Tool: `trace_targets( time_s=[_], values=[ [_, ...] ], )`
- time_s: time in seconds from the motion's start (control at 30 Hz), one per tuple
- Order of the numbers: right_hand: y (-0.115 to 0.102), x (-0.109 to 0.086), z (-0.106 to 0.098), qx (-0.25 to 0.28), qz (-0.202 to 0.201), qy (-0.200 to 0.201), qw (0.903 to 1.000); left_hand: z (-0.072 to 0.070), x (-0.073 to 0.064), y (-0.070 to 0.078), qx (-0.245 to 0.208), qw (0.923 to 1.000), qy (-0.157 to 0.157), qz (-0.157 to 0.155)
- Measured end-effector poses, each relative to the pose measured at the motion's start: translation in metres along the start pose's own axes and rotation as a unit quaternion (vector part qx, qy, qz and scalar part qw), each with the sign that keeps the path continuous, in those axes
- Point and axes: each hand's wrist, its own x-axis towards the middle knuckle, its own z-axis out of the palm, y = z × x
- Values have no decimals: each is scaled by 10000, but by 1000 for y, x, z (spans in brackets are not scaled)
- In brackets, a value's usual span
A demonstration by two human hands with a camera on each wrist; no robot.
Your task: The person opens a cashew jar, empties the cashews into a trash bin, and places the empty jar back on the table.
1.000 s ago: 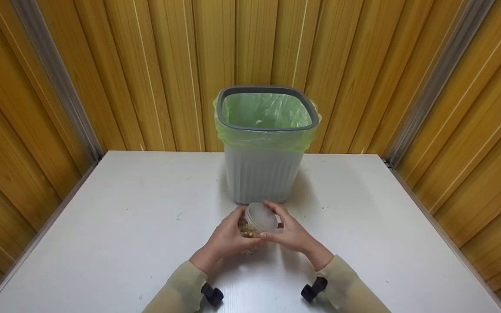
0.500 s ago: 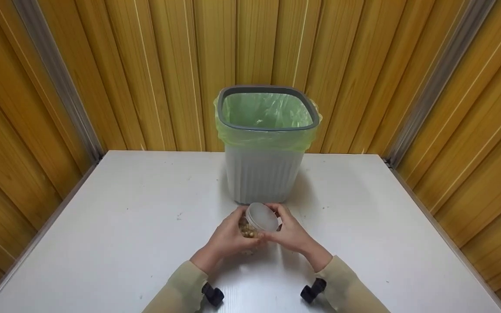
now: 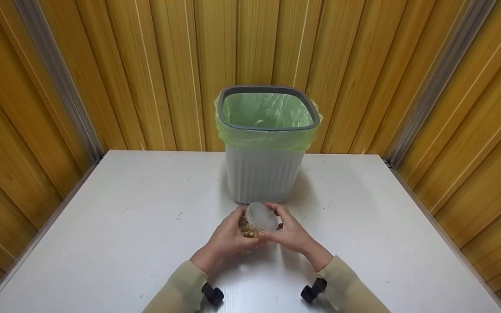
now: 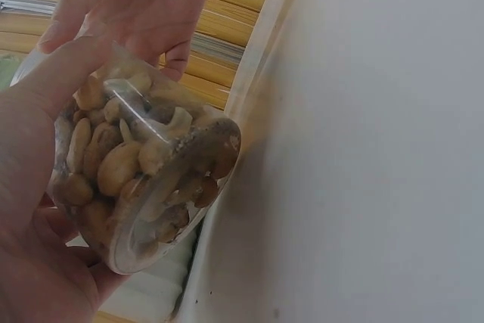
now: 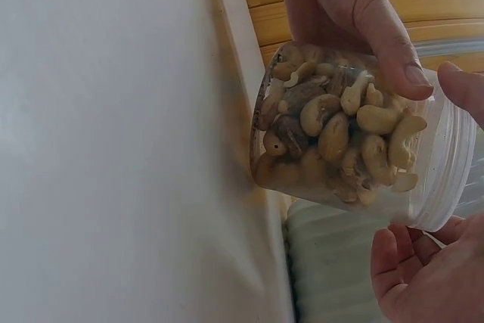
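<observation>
A clear plastic jar (image 5: 333,126) of cashew nuts is held tilted in front of the bin, its translucent whitish lid (image 3: 262,216) facing up and to the right. My left hand (image 3: 226,234) grips the jar's body from the left, thumb on the near side. Around the lid's rim curl the thumb and fingers of my right hand (image 3: 293,234). The left wrist view shows the jar's round base (image 4: 178,194) and the nuts packed behind the wall. Whether the base touches the table cannot be told.
A light grey ribbed trash bin (image 3: 263,174) with a green bag liner and dark grey rim stands just behind the hands. The white table (image 3: 146,226) ends at yellow wood-patterned walls (image 3: 168,74) at the back and sides.
The fingers and thumb of my right hand have shifted very slightly at the lid's rim. My left hand, the jar and the bin stay practically where they were.
</observation>
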Motion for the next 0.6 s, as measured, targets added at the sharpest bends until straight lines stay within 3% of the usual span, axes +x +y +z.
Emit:
trace_targets(
  time_s=[0.6],
  values=[
    [3, -2, -4, 43, -272, -215, 9994, 0, 0, 0, -18, 10000, -40, 35]
  ],
)
